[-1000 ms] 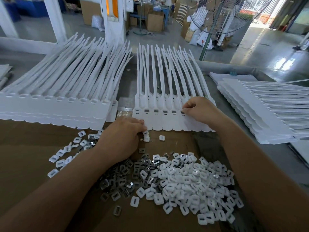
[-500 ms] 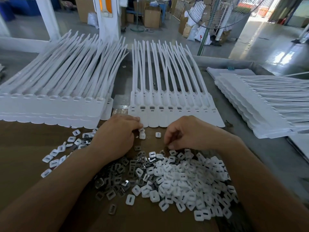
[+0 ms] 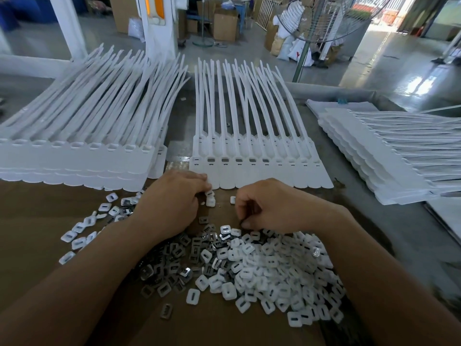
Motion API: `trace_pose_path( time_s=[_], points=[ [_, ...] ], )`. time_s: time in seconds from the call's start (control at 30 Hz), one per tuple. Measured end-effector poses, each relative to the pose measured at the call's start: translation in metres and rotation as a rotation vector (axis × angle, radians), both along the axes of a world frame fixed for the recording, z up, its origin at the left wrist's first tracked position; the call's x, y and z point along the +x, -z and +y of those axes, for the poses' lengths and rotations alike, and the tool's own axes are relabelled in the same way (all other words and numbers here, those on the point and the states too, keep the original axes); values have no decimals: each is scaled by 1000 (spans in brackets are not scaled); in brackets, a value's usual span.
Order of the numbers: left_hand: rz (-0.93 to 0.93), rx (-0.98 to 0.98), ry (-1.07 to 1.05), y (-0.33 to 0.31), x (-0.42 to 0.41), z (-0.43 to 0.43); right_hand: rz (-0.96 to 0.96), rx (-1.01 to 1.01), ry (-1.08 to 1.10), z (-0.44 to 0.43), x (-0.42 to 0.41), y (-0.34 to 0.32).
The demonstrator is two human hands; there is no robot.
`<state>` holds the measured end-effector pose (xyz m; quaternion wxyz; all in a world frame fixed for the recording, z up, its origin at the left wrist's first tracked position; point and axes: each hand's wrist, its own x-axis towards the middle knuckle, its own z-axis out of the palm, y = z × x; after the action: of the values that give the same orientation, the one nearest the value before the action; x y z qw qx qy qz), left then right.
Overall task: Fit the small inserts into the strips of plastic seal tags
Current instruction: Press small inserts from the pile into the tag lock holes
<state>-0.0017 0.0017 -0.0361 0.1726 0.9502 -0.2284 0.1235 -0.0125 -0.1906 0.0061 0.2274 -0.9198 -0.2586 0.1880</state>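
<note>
A strip of white plastic seal tags [image 3: 259, 174] lies flat in front of me, its thin tails fanning away; several of its left slots show grey inserts. A heap of small white inserts [image 3: 274, 273] mixed with metal clips [image 3: 174, 258] covers the brown cardboard [image 3: 30, 221] near me. My left hand [image 3: 169, 206] rests at the strip's near left edge, fingers curled over a few white inserts [image 3: 210, 199]. My right hand [image 3: 272, 208] hovers at the heap's far edge, fingertips pinched together; what they hold is hidden.
A thick stack of tag strips [image 3: 82, 156] lies at the left, another stack [image 3: 389, 156] at the right. A small scatter of inserts [image 3: 82, 228] lies left of my left arm. A fan stand [image 3: 301, 61] and boxes stand beyond the table.
My right hand has come back from the strip's slots to the far edge of the insert heap. My left hand has stayed in place.
</note>
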Motion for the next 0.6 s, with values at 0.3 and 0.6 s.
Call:
trace_pose_path(
  time_s=[0.3, 0.6],
  points=[
    [5, 4, 12, 2, 0, 2, -91, 187, 222, -22, 10, -4],
    [13, -4, 4, 3, 1, 2, -165, 392, 697, -49, 37, 12]
  ],
)
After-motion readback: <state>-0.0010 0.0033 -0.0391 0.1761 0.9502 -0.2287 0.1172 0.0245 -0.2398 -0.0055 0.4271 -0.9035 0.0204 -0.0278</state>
